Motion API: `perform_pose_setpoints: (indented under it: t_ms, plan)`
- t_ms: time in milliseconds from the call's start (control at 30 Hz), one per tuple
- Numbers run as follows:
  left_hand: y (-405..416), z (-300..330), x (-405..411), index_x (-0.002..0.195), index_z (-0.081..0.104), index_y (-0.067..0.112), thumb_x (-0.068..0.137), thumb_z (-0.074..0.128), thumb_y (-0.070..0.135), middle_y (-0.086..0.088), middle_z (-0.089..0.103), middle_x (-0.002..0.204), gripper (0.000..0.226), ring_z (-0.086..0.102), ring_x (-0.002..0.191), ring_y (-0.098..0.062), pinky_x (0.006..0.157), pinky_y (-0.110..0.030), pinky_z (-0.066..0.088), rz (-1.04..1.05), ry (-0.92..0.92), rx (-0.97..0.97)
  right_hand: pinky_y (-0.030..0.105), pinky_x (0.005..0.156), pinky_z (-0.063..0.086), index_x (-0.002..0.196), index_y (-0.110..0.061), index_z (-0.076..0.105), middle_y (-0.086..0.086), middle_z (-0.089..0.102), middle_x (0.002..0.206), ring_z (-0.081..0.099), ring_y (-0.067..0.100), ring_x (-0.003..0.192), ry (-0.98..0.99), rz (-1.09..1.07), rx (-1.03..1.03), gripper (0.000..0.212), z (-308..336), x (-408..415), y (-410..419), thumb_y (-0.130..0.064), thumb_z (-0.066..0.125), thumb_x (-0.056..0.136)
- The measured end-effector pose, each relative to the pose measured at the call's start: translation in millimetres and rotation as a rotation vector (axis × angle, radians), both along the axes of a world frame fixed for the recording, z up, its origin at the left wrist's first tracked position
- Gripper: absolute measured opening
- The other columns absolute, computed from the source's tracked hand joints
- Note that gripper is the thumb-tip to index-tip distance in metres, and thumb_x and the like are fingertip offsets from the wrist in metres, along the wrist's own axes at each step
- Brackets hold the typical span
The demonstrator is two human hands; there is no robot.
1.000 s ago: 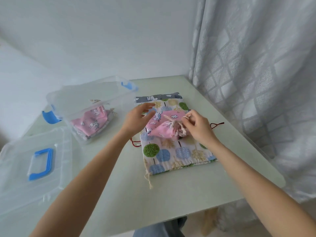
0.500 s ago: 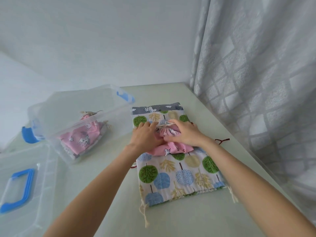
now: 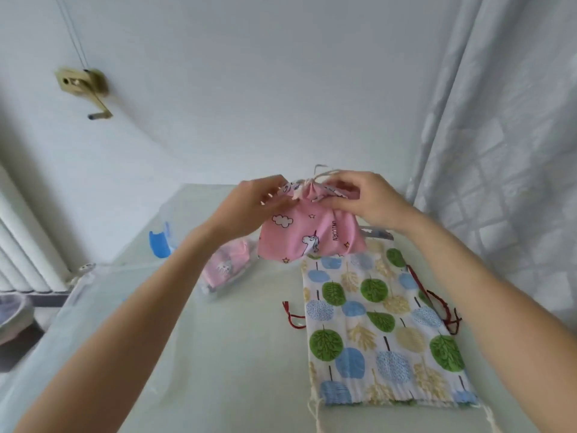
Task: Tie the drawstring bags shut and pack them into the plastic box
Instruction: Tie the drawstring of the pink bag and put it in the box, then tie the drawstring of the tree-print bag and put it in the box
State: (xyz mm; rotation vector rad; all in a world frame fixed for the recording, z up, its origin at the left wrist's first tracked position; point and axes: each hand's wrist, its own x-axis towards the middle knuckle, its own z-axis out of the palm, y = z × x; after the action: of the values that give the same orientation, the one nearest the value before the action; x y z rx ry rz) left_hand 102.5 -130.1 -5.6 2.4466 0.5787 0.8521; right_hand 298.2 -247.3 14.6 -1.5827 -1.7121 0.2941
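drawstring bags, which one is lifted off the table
The pink unicorn bag, held up by both hands at its gathered neck; the tree-print bag lies flat on the table.

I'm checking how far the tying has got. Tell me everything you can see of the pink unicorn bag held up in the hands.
The pink unicorn bag looks like thin cotton, printed with white clouds, stars, a unicorn and the word UNICORN. It is held up above the tree-print bag, mouth upward and gathered tight into pleats, with pale cord ends sticking up from the neck. The left hand and right hand pinch the gathered top from either side. Its body hangs full and rounded. Whether a knot is finished cannot be told.
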Motion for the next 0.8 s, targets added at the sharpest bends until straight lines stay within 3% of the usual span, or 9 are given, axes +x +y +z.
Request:
perform_pose_setpoints:
  t_ms: [133,267,433,500,567,667,733,800]
  plan:
    - [35,30,-30,0.089,0.059,0.019,0.084,0.060,0.032,-0.004,0.066,0.081,0.014,0.060,0.077,-0.028,0.073,-0.041,0.050,0.266,-0.107,0.132,0.028,0.095,0.042,0.112,-0.016,0.064,0.000,0.065,0.116,0.059,0.017,0.107,-0.053,0.011,0.096,0.028,24,-27,73,-0.013,0.066,0.085]
    - [69,22,-50,0.098,0.058,0.018,0.089,0.056,0.030,-0.008,0.067,0.084,0.015,0.059,0.080,-0.034,0.072,-0.042,0.050,0.434,-0.026,0.168,0.031,0.090,0.045,0.105,-0.021,0.067,-0.002,0.067,0.105,0.061,0.019,0.101,-0.006,0.000,0.103,0.024,13,-55,134,-0.008,0.059,0.085]
    - [96,-5,-74,0.116,0.053,0.031,0.088,0.054,0.039,0.001,0.068,0.099,0.029,0.062,0.089,-0.027,0.072,-0.033,0.047,0.510,0.290,0.059,0.038,0.088,0.049,0.110,-0.025,0.057,-0.001,0.066,0.091,0.062,0.020,0.091,-0.042,0.018,-0.100,0.028,-28,-67,173,-0.022,0.066,0.084]
    - [100,-12,-80,0.118,0.052,0.035,0.086,0.054,0.048,0.007,0.068,0.104,0.034,0.061,0.094,-0.022,0.071,-0.029,0.041,0.523,0.532,0.153,0.034,0.080,0.049,0.118,-0.023,0.048,-0.003,0.066,0.090,0.062,0.021,0.089,-0.019,0.066,-0.251,0.042,-41,-73,179,-0.028,0.070,0.082]
    - [101,-14,-83,0.118,0.052,0.035,0.085,0.054,0.054,0.013,0.067,0.105,0.038,0.060,0.098,-0.016,0.072,-0.026,0.038,0.525,0.660,0.283,0.030,0.075,0.047,0.125,-0.023,0.042,0.000,0.066,0.104,0.061,0.019,0.087,-0.062,0.095,-0.404,0.053,-51,-79,185,-0.033,0.070,0.082]
    - [98,-17,-83,0.115,0.054,0.033,0.087,0.053,0.051,0.015,0.065,0.106,0.033,0.059,0.098,-0.012,0.070,-0.025,0.037,0.518,0.553,0.390,0.032,0.087,0.047,0.126,-0.019,0.048,0.003,0.060,0.119,0.058,0.017,0.098,-0.189,0.063,-0.396,0.048,-61,-82,191,-0.030,0.068,0.084]
    - [91,-21,-82,0.109,0.059,0.033,0.090,0.050,0.048,0.016,0.065,0.100,0.026,0.060,0.093,-0.009,0.067,-0.025,0.041,0.505,0.372,0.430,0.037,0.092,0.048,0.117,-0.019,0.057,0.000,0.062,0.115,0.059,0.017,0.101,-0.167,0.034,-0.268,0.033,-62,-82,184,-0.028,0.065,0.086]
    - [75,-25,-81,0.098,0.064,0.031,0.090,0.051,0.044,0.016,0.067,0.088,0.020,0.062,0.082,-0.007,0.059,-0.022,0.041,0.465,0.133,0.509,0.038,0.089,0.050,0.107,-0.020,0.063,-0.005,0.067,0.104,0.062,0.013,0.095,-0.144,-0.005,-0.063,0.020,-58,-82,165,-0.028,0.060,0.088]
